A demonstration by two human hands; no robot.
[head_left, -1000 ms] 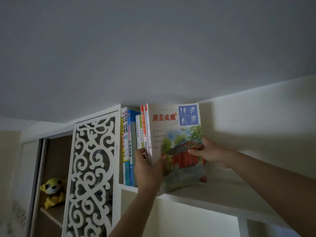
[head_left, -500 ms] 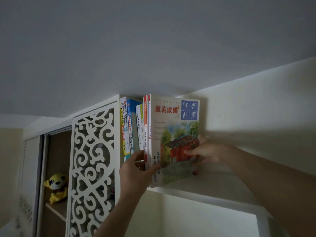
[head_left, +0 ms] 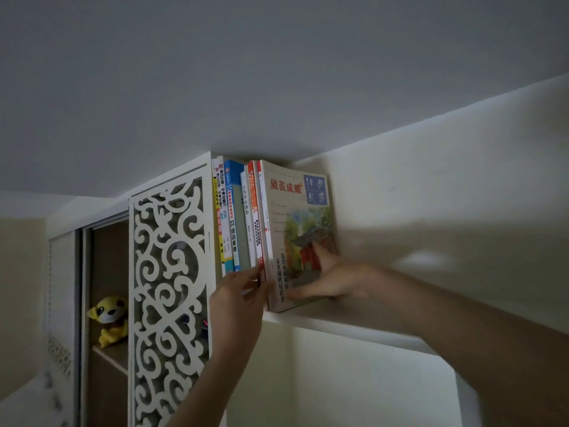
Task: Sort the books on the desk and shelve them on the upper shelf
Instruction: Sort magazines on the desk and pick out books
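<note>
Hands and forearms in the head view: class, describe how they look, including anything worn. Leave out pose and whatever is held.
Both forearms are bare, with no sleeve in view. The left hand and right hand wear no gloves, and no watch or bracelet shows. The dim light and blur hide finer details such as rings.

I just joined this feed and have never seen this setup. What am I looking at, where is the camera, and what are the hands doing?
There is no machine here: a person works with bare hands, and one camera worn on the head looks up at a high white shelf. A row of books stands upright on it beside a carved white panel. The right hand lies spread against the cover of the outermost book, thumb up. The left hand touches the lower spines with its fingertips; a firm grip is not visible. A yellow plush toy sits in the cabinet further left.
</note>
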